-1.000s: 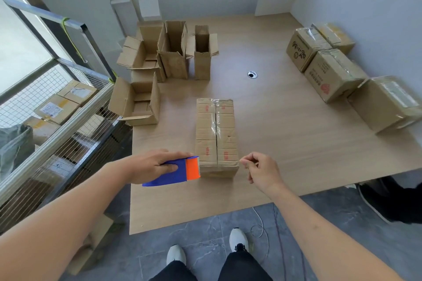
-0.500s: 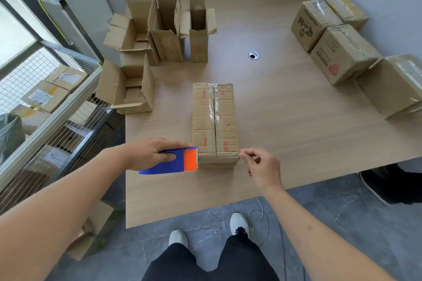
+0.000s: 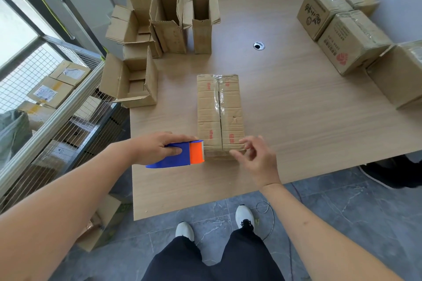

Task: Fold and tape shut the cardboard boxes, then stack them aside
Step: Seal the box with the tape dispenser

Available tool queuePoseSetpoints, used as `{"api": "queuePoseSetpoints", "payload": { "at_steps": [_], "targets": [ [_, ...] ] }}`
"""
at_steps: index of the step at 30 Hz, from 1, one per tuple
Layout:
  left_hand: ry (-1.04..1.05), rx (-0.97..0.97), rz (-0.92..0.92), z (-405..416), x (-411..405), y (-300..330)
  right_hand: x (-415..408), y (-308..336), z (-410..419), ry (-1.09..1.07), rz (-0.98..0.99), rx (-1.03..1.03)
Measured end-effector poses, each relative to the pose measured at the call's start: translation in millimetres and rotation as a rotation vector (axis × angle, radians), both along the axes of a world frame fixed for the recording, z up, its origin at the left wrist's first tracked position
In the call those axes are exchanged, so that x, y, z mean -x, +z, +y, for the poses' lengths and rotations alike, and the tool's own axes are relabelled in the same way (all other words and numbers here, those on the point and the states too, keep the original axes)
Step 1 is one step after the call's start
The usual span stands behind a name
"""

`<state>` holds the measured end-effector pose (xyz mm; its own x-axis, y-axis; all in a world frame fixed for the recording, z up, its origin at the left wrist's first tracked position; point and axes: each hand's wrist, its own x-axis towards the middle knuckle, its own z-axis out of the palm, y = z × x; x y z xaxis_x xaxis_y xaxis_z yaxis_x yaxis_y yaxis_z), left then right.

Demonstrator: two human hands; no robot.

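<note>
We judged the taped box (image 3: 219,112) at frame centre light and stiff, best gripped by its long sides; left hand (image 3: 157,147) clamped the tape dispenser (image 3: 180,154), right hand (image 3: 255,157) loosely spread.

Beyond the right hand (image 3: 258,162), the far taped box (image 3: 402,75) runs off the edge, its print too blurred to read.

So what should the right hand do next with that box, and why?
Probably press the tape end down over the near edge of the taped box. The right hand hovers open at that corner, while the left hand holds the tape dispenser beside it.
</note>
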<state>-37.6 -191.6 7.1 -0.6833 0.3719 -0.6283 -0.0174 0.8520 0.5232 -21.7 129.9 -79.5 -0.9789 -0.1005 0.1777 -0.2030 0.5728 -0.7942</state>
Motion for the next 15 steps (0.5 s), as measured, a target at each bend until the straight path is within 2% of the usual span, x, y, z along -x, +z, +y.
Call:
{"api": "queuePoseSetpoints", "payload": {
  "at_steps": [2,10,12,15],
  "targets": [
    [0.006,-0.002,0.001,-0.8,-1.0,-1.0,5.5,-3.7,-6.0,0.102,-0.004,-0.094],
    [0.032,-0.045,0.009,18.5,-0.4,-6.8,34.3,13.6,5.7,0.147,-0.110,-0.348],
    [0.036,-0.061,0.031,26.9,0.0,-8.6,35.3,24.1,5.7,0.123,-0.016,-0.450],
    [0.054,-0.113,0.034,35.6,-0.8,-9.9,33.2,25.5,-8.5,0.097,0.036,-0.400]
  ]
}}
